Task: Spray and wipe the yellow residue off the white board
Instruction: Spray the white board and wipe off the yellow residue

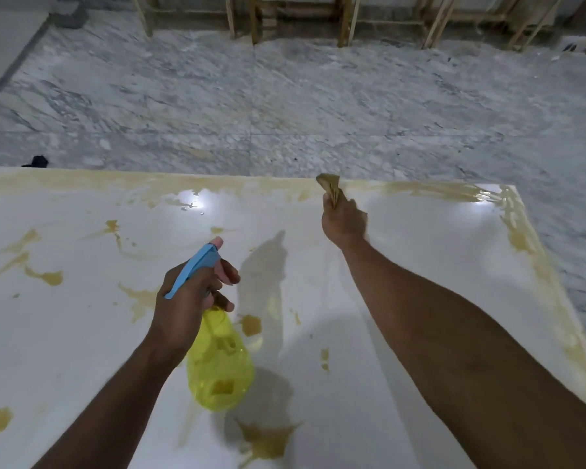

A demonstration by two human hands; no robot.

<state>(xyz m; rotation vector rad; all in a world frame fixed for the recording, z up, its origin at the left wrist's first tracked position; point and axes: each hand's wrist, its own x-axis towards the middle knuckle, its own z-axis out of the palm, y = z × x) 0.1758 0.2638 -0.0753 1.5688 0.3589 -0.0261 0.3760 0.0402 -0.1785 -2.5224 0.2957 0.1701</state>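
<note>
The left hand (186,299) was wrapped around a yellow spray bottle (219,367) with a blue head, held over the white board (420,238), while the right hand (342,220), well apart from it, was clenched on a stained cloth (330,187) near the far edge. Yellow residue (264,438) lay in patches across the board and banded its far and right edges. Beyond it lay a marble floor (285,96) and what seemed to be wooden frames (345,18).
</note>
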